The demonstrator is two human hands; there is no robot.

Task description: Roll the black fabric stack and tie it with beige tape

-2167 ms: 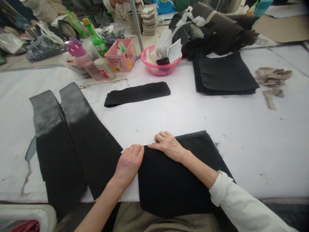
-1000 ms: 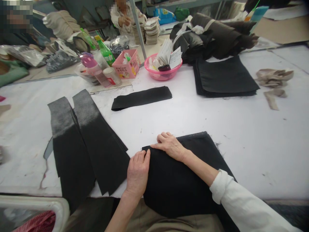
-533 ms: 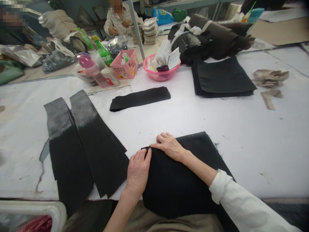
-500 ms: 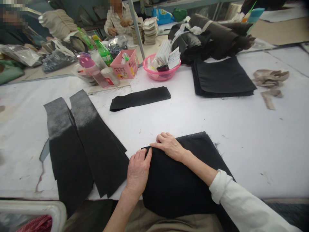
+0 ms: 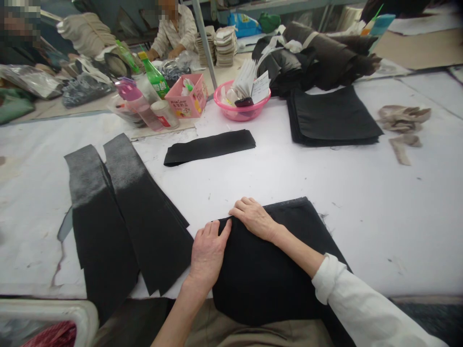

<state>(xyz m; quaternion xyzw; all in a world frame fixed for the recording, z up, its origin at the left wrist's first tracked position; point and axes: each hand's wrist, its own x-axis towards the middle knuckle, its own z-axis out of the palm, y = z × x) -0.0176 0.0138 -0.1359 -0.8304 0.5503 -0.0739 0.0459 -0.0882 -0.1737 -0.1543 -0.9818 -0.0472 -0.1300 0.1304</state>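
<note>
Left hand (image 5: 208,250) rests at the left far corner of the black cloth (image 5: 267,284), thumb spread from the fingers; right hand (image 5: 255,219) lies just beside it, fingers bent over the far edge. Whether either pinches or only presses, I cannot tell. The cloth lies at the near side of the white table (image 5: 282,168), overhanging toward the lap. Left of it are long black strips (image 5: 148,217); beyond, a short strip (image 5: 210,147). Farther back stand a pink basin (image 5: 242,114) and, right of that, a black stack (image 5: 334,115).
</note>
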